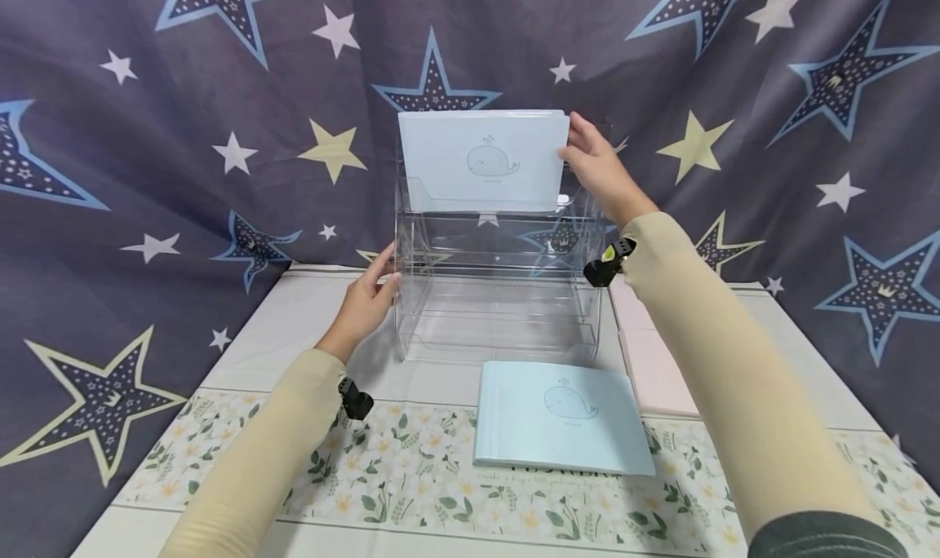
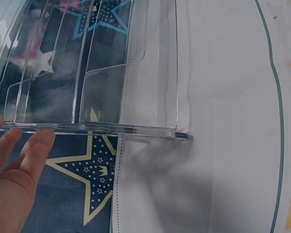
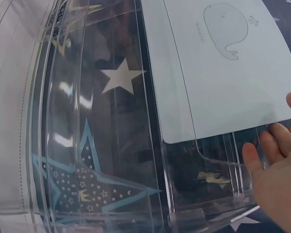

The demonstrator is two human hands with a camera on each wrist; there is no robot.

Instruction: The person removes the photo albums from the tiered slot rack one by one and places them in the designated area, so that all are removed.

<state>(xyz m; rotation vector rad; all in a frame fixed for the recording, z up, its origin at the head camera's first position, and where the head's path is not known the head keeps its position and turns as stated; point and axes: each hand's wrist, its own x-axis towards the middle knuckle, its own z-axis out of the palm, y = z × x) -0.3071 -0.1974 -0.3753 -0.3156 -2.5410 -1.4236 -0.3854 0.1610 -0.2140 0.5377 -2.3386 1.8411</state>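
Observation:
A clear tiered rack [image 1: 499, 297] stands on the table against the curtain. In its top tier sit pale blue booklets [image 1: 441, 154] with a whale drawing on the front. My right hand [image 1: 598, 170] holds their right edge, thumb at the front and fingers at the side; the right wrist view shows the same hand [image 3: 276, 165] by the edge of the front booklet [image 3: 223, 87]. My left hand [image 1: 367, 301] rests its fingers against the rack's left side. In the left wrist view, fingertips [image 2: 46, 138] touch the clear side panel [image 2: 102, 128].
More light blue whale booklets [image 1: 558, 419] lie on the floral strip in front of the rack. Pink booklets or folders [image 1: 657, 370] lie to the right, partly behind my right arm. A star-patterned curtain [image 1: 220, 158] hangs behind the white table [image 1: 253, 329].

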